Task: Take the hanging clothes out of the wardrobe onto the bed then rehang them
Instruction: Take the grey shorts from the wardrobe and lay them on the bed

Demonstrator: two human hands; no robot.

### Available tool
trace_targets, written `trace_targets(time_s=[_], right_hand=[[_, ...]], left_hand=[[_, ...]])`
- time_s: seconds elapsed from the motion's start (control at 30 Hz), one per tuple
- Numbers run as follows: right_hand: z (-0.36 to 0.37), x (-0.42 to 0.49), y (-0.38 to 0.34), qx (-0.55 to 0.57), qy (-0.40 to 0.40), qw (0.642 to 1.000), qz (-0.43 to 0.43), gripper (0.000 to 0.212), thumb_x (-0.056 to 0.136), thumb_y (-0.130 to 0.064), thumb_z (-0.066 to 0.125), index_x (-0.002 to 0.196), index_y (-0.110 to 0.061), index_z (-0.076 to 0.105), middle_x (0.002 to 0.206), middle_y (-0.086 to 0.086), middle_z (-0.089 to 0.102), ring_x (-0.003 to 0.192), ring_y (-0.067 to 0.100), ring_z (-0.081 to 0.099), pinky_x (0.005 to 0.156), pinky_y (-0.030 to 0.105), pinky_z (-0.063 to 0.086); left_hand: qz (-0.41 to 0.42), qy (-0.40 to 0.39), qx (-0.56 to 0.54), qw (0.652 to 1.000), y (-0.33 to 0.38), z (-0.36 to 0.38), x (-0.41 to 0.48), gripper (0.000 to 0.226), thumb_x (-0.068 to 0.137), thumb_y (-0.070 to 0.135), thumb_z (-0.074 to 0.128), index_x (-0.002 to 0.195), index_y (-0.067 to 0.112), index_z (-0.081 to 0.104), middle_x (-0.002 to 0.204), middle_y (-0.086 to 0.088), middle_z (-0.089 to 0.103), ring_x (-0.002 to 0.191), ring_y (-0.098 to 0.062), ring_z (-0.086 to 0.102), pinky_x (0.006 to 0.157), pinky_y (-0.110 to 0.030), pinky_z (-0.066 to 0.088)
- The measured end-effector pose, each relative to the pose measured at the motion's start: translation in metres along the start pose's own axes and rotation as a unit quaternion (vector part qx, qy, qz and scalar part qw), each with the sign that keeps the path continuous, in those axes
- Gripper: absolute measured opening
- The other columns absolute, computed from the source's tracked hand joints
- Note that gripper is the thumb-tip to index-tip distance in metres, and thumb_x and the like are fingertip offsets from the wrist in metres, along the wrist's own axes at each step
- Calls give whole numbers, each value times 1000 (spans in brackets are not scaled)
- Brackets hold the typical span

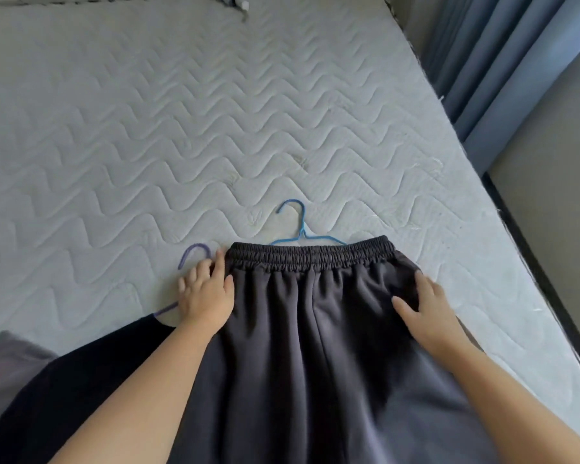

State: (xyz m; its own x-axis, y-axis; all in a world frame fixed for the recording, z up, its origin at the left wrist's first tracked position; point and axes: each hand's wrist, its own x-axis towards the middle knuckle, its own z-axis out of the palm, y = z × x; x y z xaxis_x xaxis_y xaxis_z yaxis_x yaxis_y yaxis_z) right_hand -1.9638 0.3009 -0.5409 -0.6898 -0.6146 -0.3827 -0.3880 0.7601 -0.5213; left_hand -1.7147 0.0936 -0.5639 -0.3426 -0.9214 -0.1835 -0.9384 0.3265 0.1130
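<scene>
Dark grey trousers [315,329] with an elastic waistband lie flat on the bed's quilted mattress [181,128]. A blue wire hanger [298,226] pokes out above the waistband, hook pointing away from me. My left hand [206,293] rests at the waistband's left corner, fingers over the fabric edge and beside a purple hanger [195,254]. On the trousers' right side my right hand [426,309] lies flat with straight fingers. The purple hanger belongs to a black garment [81,380] lying to the left.
A grey garment [7,363] lies at the lower left edge. Blue curtains [503,61] hang at the right beyond the mattress edge, above a dark floor strip. A small white object [241,5] sits at the mattress's far end.
</scene>
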Motion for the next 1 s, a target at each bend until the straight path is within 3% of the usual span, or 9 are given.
trace_targets(time_s=[0.07, 0.17, 0.23, 0.3, 0.37, 0.57, 0.7, 0.8, 1.0], right_hand=[[-12, -46, 16, 14, 27, 1000, -6, 54, 89, -17, 55, 138, -4, 38, 142, 18, 41, 133, 31, 36, 112, 41, 27], [-25, -118, 35, 92, 52, 994, 5, 38, 87, -6, 57, 125, -3, 51, 126, 16, 51, 122, 31, 47, 101, 34, 35], [-29, -163, 43, 146, 54, 988, 16, 32, 86, -3, 57, 117, -11, 54, 117, 14, 55, 110, 29, 55, 89, 16, 42], [-27, -205, 50, 179, 43, 983, 30, 28, 86, -1, 58, 110, -15, 55, 112, 12, 58, 96, 15, 59, 73, -2, 40], [-25, -243, 57, 213, 37, 975, 55, 24, 85, -1, 58, 105, -15, 57, 107, 10, 61, 82, -5, 60, 69, -7, 37], [-31, -352, 76, 288, 37, 945, 150, 19, 86, 0, 56, 97, -15, 60, 94, 9, 67, 77, -6, 60, 66, -3, 41], [-48, -412, 88, 288, 41, 941, 171, 15, 85, 1, 57, 96, -8, 63, 83, 1, 67, 71, -11, 60, 64, -4, 41], [-58, -449, 96, 285, 56, 938, 188, 13, 85, -2, 58, 94, -10, 63, 82, -1, 66, 78, 8, 59, 62, -2, 42], [-51, -530, 122, 249, 4, 927, 279, 20, 86, -4, 55, 105, -4, 62, 87, 8, 66, 86, 25, 61, 72, 32, 46]], left_hand=[[-17, -25, -36, 999, -1, -15, -36, 52, 95, 27, 38, 144, 14, 28, 148, -10, 30, 135, -29, 27, 110, -43, 22], [-50, 5, -172, 984, -7, -38, -115, 37, 91, 13, 47, 127, 7, 54, 139, -10, 44, 128, -28, 38, 106, -38, 30], [-65, 1, -258, 964, -13, -55, -172, 29, 90, 9, 47, 116, 9, 60, 127, -2, 51, 119, -21, 45, 98, -31, 37], [-102, -18, -327, 939, -22, -72, -227, 25, 91, 7, 46, 110, 13, 61, 113, 6, 54, 109, -16, 50, 89, -24, 37], [-143, -37, -371, 917, -34, -80, -279, 24, 92, 5, 45, 105, 17, 61, 105, 8, 56, 104, -15, 53, 85, -22, 36], [-259, -108, -456, 845, -71, -97, -393, 22, 91, 3, 46, 96, 16, 63, 95, -1, 65, 96, -21, 61, 77, -24, 40], [-250, -114, -438, 856, -98, -113, -446, 21, 91, 3, 44, 94, 15, 62, 89, -2, 65, 91, -23, 62, 67, -12, 42], [-233, -138, -418, 867, -114, -120, -475, 27, 92, 2, 42, 86, 22, 59, 88, -3, 66, 88, -25, 62, 70, -20, 41], [-135, -236, -318, 908, -151, -131, -533, 38, 89, 2, 43, 74, 35, 55, 81, 6, 65, 84, -21, 63, 81, -31, 48]])
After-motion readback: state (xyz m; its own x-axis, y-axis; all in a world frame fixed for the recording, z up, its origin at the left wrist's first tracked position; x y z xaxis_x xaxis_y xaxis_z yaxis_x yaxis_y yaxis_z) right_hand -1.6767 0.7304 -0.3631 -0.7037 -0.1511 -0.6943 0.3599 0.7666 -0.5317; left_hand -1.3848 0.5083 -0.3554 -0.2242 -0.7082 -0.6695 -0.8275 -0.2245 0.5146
